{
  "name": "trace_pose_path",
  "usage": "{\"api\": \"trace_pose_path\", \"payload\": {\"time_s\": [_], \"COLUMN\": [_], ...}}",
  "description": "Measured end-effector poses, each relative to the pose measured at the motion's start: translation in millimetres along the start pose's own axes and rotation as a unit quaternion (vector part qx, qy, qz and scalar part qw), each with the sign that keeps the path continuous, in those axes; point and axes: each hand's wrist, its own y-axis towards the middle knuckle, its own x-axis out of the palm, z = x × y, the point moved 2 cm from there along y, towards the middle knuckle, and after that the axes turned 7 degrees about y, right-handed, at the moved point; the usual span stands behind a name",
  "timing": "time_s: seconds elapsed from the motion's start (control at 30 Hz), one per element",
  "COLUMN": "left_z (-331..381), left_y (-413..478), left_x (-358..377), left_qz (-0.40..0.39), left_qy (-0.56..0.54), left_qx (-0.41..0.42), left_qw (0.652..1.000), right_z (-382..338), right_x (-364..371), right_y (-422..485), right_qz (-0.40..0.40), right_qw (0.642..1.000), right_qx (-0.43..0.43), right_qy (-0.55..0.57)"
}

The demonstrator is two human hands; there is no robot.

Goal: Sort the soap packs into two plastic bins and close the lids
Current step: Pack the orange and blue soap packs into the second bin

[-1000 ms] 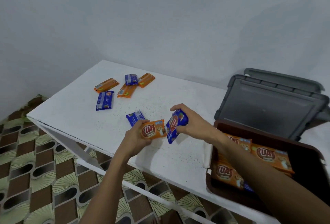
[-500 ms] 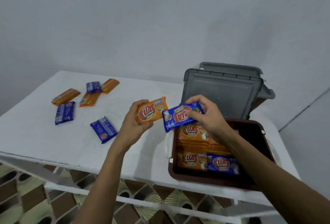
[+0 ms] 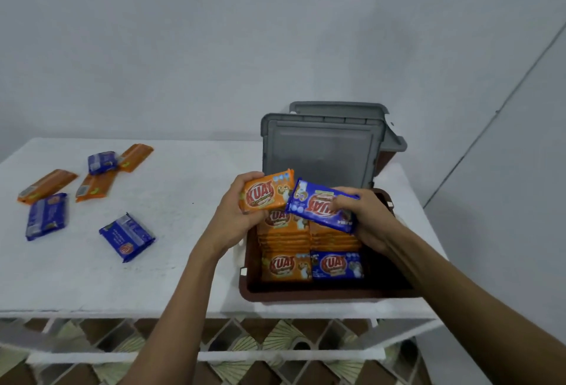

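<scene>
**Head view: a soap pack in each hand over the open brown bin [image 3: 306, 294]**

Nearest, at six o'clock in the frame, a patterned floor [image 3: 275, 337] of brown and pale green tiles shows between the white rails [image 3: 275, 355] under the table. The white table [image 3: 183, 262] has a faintly speckled top and spans the frame from nine o'clock to about three.

Both bare forearms reach in from the bottom edge. The left hand [image 3: 235, 213] grips an orange pack [image 3: 268, 196], fingers curled round its left end, label upright. The right hand [image 3: 367, 222] pinches a blue pack [image 3: 318, 208] at its right end, label upside down. The two packs touch at their inner corners, above the far half of the bin.

The bin sits at the table's near right, at five o'clock on the top. Inside, orange packs fill the far rows. A face-up orange one [image 3: 284, 266] lies near left, and a boxed blue one [image 3: 337, 265] lies just beside it at its three o'clock.

At the bin's twelve o'clock its grey lid [image 3: 318, 151] stands open and upright. A second grey lid [image 3: 337, 107] rises just behind it.

Loose packs lie around the table's ten o'clock. A lone blue pack [image 3: 127, 236] is the nearest of them. A far-left blue pack [image 3: 46, 216] lies further along. Three loose orange packs [image 3: 95, 187] are scattered beyond, with a small blue pack [image 3: 102, 162] among them.

Beyond stands a plain pale grey wall [image 3: 183, 47], with a corner seam [image 3: 490, 127] at two o'clock.
</scene>
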Motion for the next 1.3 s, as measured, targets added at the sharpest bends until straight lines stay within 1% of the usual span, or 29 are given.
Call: {"api": "trace_pose_path", "payload": {"time_s": [0.13,0.27,0.37,0.63,0.9,1.03,1.13,1.2,1.3], "left_z": [2.2,4.2,5.9,-1.2,-5.5,-6.1,-6.0,-6.1,-6.7], "left_y": [2.0,4.4,6.7,8.1,10.5,10.2,10.2,10.0,10.4], "left_x": [4.6,6.5,8.0,11.7,9.1,7.7,8.6,9.5,10.0], "left_qz": [0.000,0.001,-0.003,-0.023,-0.035,-0.034,-0.032,-0.031,-0.029], "left_qy": [0.010,0.015,0.026,0.050,0.046,0.043,0.047,0.052,0.051], "left_qx": [0.000,-0.002,0.001,-0.006,-0.010,-0.013,-0.014,-0.014,-0.016], "left_qw": [1.000,1.000,1.000,0.998,0.998,0.998,0.998,0.998,0.998], "right_z": [3.4,2.2,-1.0,-6.2,-1.6,1.5,1.3,0.8,2.2], "right_x": [-7.0,-9.3,-10.6,-11.6,-19.3,-29.0,-37.0,-40.7,-46.8], "right_y": [-4.7,-4.4,-0.9,-0.5,-10.0,-14.5,-20.0,-23.5,-25.8], "right_qz": [-0.002,-0.003,0.012,-0.022,-0.004,-0.003,-0.029,-0.053,-0.061], "right_qw": [0.999,0.999,0.999,0.988,0.975,0.977,0.977,0.974,0.971], "right_qx": [-0.021,-0.034,-0.040,-0.113,-0.124,-0.098,-0.066,-0.036,0.015], "right_qy": [0.029,0.000,-0.027,-0.106,-0.182,-0.187,-0.199,-0.216,-0.232]}}
